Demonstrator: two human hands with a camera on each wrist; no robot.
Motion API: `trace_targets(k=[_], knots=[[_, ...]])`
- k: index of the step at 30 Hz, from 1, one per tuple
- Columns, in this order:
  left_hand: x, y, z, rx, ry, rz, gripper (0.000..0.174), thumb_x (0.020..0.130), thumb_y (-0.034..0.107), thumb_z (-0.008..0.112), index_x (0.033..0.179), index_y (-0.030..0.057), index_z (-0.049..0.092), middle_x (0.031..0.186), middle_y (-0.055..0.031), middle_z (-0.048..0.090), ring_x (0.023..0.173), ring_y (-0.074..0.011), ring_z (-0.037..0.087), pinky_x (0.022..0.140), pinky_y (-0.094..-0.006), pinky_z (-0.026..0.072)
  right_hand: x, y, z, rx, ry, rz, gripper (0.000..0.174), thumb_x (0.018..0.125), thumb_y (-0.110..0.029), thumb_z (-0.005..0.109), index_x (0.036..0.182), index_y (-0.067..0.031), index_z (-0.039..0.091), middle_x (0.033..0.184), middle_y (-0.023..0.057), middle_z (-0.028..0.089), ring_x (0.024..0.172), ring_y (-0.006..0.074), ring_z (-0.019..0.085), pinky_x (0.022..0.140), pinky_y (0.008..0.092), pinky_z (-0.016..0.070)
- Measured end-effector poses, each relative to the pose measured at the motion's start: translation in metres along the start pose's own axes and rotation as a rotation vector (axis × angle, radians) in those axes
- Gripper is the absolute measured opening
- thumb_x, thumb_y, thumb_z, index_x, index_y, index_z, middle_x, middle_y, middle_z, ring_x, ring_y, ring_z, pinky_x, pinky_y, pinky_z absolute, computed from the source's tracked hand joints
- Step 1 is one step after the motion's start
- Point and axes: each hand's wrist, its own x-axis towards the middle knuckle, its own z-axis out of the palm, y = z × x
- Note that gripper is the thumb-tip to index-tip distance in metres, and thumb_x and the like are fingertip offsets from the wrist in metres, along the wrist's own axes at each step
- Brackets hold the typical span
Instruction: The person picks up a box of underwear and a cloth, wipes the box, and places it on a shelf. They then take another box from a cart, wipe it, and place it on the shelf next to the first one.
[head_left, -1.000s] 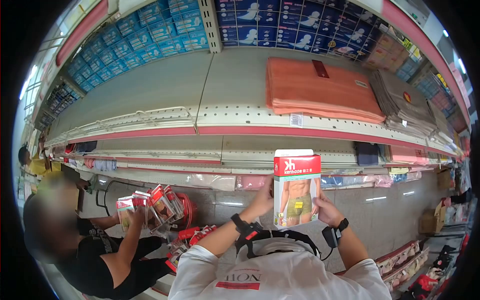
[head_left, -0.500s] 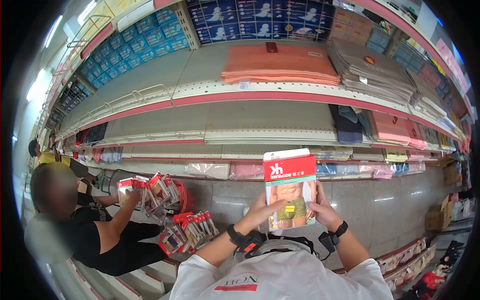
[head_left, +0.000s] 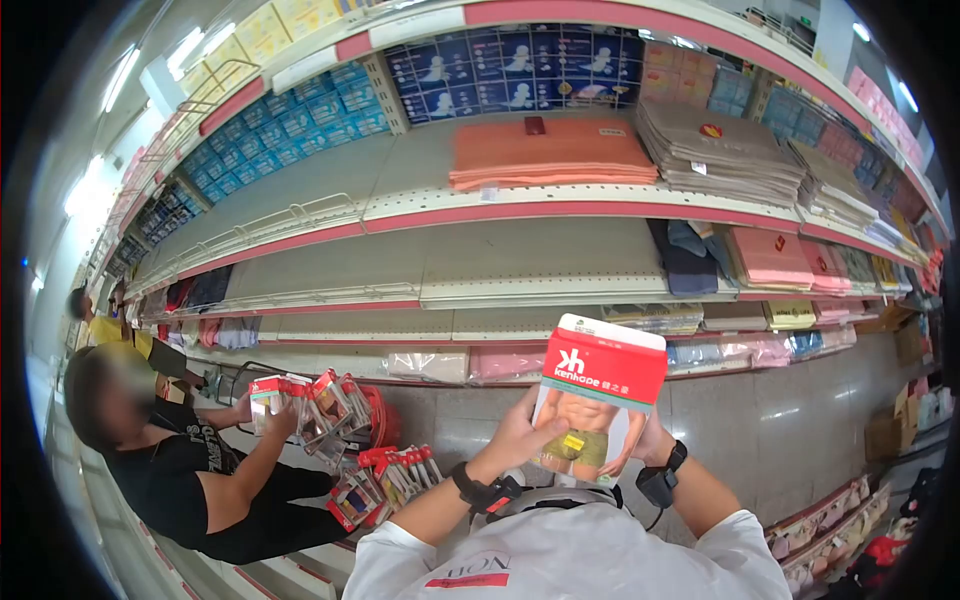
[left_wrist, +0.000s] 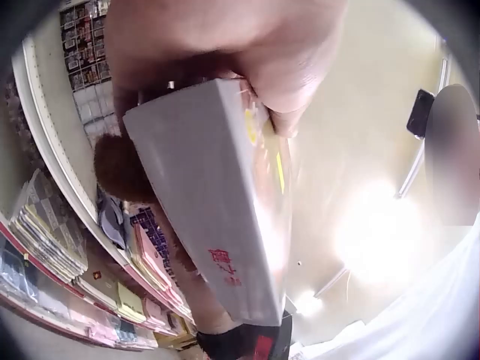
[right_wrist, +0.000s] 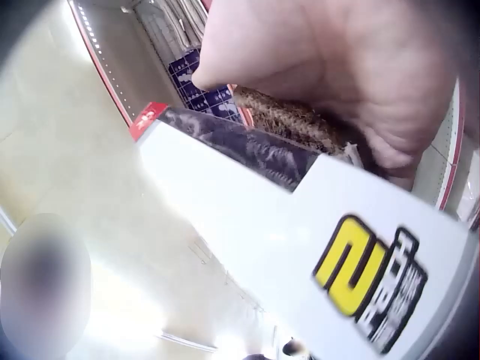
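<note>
A red and white Kenhope underwear box, printed with a torso in green briefs, is held before the chest in both hands. My left hand grips its left edge, thumb lying across the front. On the opposite edge my right hand holds it, fingers partly hidden behind the box. The left wrist view shows the plain white side panel of the box below the left hand. In the right wrist view, a yellow "2" marks the white side, with the right hand curled over the far edge.
Shelves run across the front, with folded orange cloths and grey cloths on the upper one. At left another person holds similar boxes above a red basket. More boxes lie beside it.
The box has tilted and turned clockwise, its top edge leaning right. The right thumb, earlier on the front, is now out of sight. The head view has swung slightly.
</note>
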Motion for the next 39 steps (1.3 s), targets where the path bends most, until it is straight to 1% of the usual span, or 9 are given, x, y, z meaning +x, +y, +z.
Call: trace_targets(k=[7,11,14,17,19,24,29,35,39], knots=[[-0.002,0.020,-0.030,0.526,-0.076,0.224,0.057,0.079,0.025,0.069,0.124,-0.0006,0.045,0.119,-0.0110,0.051,0.108,-0.0159,0.048,0.093,-0.0311,0.0383,0.017,0.015,-0.026,-0.186,0.093,0.050,0.068,0.089,-0.057,0.037,0.136,-0.0077,0.034,0.137,0.0084,0.040,0.124,0.0229,0.040,0.102,0.0398,0.0339],[-0.014,0.031,-0.032,0.238,0.023,0.001,0.054,0.080,0.023,0.069,0.122,-0.0010,0.045,0.114,-0.0095,0.054,0.105,-0.0146,0.050,0.090,-0.0299,0.0402,0.019,0.016,-0.026,-0.275,0.174,0.053,0.063,0.090,-0.053,0.040,0.134,-0.0076,0.036,0.136,0.0083,0.043,0.123,0.0222,0.043,0.101,0.0395,0.0352],[-0.018,0.028,-0.049,0.150,0.030,-0.055,0.047,0.081,0.017,0.068,0.119,-0.0014,0.047,0.110,-0.0077,0.057,0.101,-0.0130,0.052,0.088,-0.0285,0.0414,0.026,-0.001,0.002,-0.249,0.289,-0.069,0.053,0.091,-0.041,0.046,0.131,-0.0073,0.040,0.130,0.0077,0.049,0.118,0.0203,0.048,0.099,0.0377,0.0380],[-0.022,0.021,-0.055,0.183,0.033,-0.008,0.047,0.081,0.017,0.068,0.119,-0.0016,0.046,0.110,-0.0084,0.057,0.101,-0.0133,0.052,0.088,-0.0288,0.0417,0.026,-0.015,0.043,-0.174,0.241,-0.196,0.051,0.092,-0.040,0.042,0.132,-0.0072,0.037,0.133,0.0090,0.045,0.120,0.0229,0.046,0.102,0.0402,0.0355],[-0.025,0.019,-0.054,0.182,0.038,-0.017,0.048,0.081,0.016,0.067,0.119,-0.0017,0.046,0.110,-0.0092,0.057,0.102,-0.0137,0.052,0.088,-0.0290,0.0420,0.025,-0.015,0.045,-0.195,0.147,-0.290,0.049,0.091,-0.035,0.049,0.130,-0.0067,0.040,0.129,0.0081,0.048,0.120,0.0190,0.045,0.100,0.0357,0.0372],[-0.027,0.018,-0.052,0.175,0.216,0.020,0.047,0.078,0.018,0.071,0.114,-0.0011,0.047,0.105,-0.0119,0.059,0.098,-0.0161,0.055,0.084,-0.0300,0.0438,0.034,-0.027,0.065,-0.396,0.533,-0.557,0.045,0.087,-0.010,0.055,0.130,-0.0096,0.041,0.127,0.0054,0.047,0.116,0.0180,0.046,0.098,0.0338,0.0373],[-0.029,0.009,-0.050,0.332,0.364,0.199,0.046,0.076,0.021,0.073,0.109,0.0003,0.048,0.098,-0.0147,0.062,0.092,-0.0184,0.060,0.077,-0.0313,0.0474,0.037,-0.039,0.096,-0.523,0.582,-0.839,0.044,0.084,-0.005,0.057,0.126,-0.0070,0.043,0.126,0.0059,0.046,0.115,0.0178,0.046,0.098,0.0330,0.0372],[-0.029,0.027,-0.043,0.719,0.363,0.294,0.045,0.074,0.023,0.073,0.111,0.0051,0.053,0.088,-0.0156,0.065,0.077,-0.0284,0.066,0.065,-0.0347,0.0514,0.037,-0.025,0.107,-1.515,0.498,-0.889,0.054,0.067,0.004,0.069,0.118,-0.0030,0.051,0.114,0.0095,0.054,0.106,0.0190,0.053,0.091,0.0309,0.0426],[-0.034,0.031,-0.049,0.905,0.309,0.367,0.049,0.067,0.016,0.073,0.112,0.0102,0.055,0.095,-0.0111,0.065,0.080,-0.0280,0.065,0.063,-0.0356,0.0514,0.045,-0.013,0.103,-1.526,0.462,-0.880,0.052,0.064,0.007,0.068,0.113,-0.0032,0.055,0.110,0.0125,0.057,0.100,0.0224,0.057,0.085,0.0303,0.0458]])
